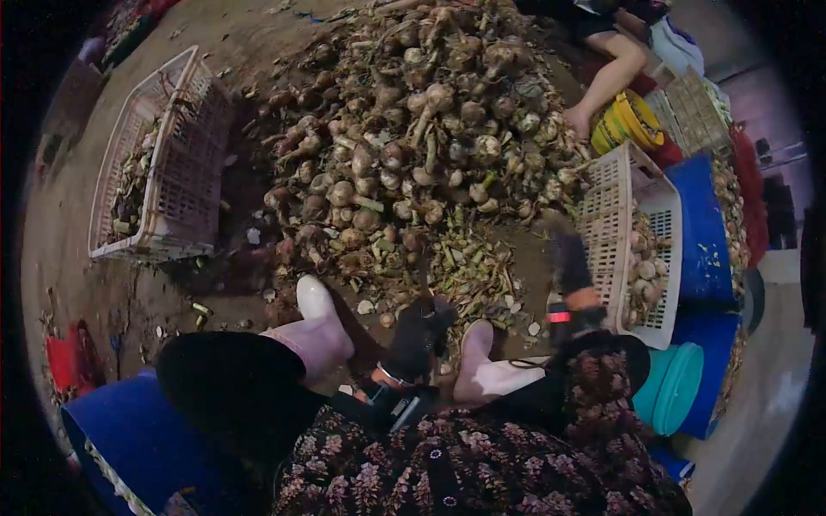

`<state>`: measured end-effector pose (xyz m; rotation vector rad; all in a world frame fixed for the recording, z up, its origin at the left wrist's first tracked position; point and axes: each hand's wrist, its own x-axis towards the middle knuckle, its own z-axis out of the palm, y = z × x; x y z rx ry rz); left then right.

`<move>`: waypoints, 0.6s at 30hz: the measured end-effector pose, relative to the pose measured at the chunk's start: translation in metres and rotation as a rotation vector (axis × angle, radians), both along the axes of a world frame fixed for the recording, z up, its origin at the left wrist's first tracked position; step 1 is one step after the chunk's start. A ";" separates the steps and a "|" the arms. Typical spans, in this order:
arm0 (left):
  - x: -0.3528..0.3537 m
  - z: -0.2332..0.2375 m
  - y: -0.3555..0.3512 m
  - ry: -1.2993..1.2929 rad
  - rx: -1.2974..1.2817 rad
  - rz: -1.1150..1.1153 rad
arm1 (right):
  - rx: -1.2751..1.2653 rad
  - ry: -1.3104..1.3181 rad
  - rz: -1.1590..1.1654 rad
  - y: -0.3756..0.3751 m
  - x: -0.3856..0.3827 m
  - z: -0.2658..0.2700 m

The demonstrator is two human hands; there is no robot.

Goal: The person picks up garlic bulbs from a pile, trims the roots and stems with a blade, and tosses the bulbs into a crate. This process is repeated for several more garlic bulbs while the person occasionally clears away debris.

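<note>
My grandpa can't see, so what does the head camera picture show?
A person in black gloves sits before a big pile of garlic bulbs on the dirt floor, left hand low between pale boots, right hand raised beside a white crate holding bulbs. Another white crate lies to the left; blue tubs stand right.

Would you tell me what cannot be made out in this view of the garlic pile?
Head view:
- Right hand: motion-blurred; any hold is unclear.
- Left hand: dark glove in shadow; grip unclear.
- Other person: cut off by the top edge; only an arm shows.
- Left basket contents: too small and dim.
</note>
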<state>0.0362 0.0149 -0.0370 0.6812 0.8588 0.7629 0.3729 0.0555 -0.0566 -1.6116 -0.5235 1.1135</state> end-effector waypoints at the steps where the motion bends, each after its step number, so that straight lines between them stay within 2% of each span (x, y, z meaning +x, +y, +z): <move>1: -0.003 0.011 0.004 -0.026 -0.233 0.023 | -0.047 -0.469 0.511 0.017 -0.026 -0.020; 2: -0.006 0.005 0.005 0.056 -0.132 0.028 | 0.010 -0.824 0.816 0.033 -0.060 -0.036; 3: -0.009 -0.004 0.005 0.139 -0.030 0.031 | 0.091 -1.023 1.011 0.046 -0.093 -0.053; 4: -0.013 -0.008 0.007 0.187 0.040 0.054 | -0.026 -1.161 0.973 0.051 -0.126 -0.055; 6: -0.020 -0.014 0.014 0.252 0.140 0.125 | 0.149 -1.162 0.982 0.055 -0.142 -0.136; 9: -0.028 -0.018 0.019 0.297 0.071 0.140 | -0.152 -0.986 1.058 0.073 -0.174 -0.168; 12: -0.026 -0.012 0.029 0.203 -0.179 0.200 | -0.149 -1.117 0.991 0.067 -0.180 -0.181; 13: -0.024 -0.010 0.031 0.146 -0.279 0.236 | -0.416 -1.100 1.110 0.082 -0.185 -0.172; 16: -0.022 -0.014 0.029 0.112 -0.256 0.258 | -0.223 -0.909 1.008 0.067 -0.165 -0.152; 18: -0.026 -0.021 0.032 0.625 0.426 0.025 | -0.234 -0.680 0.951 0.065 -0.147 -0.151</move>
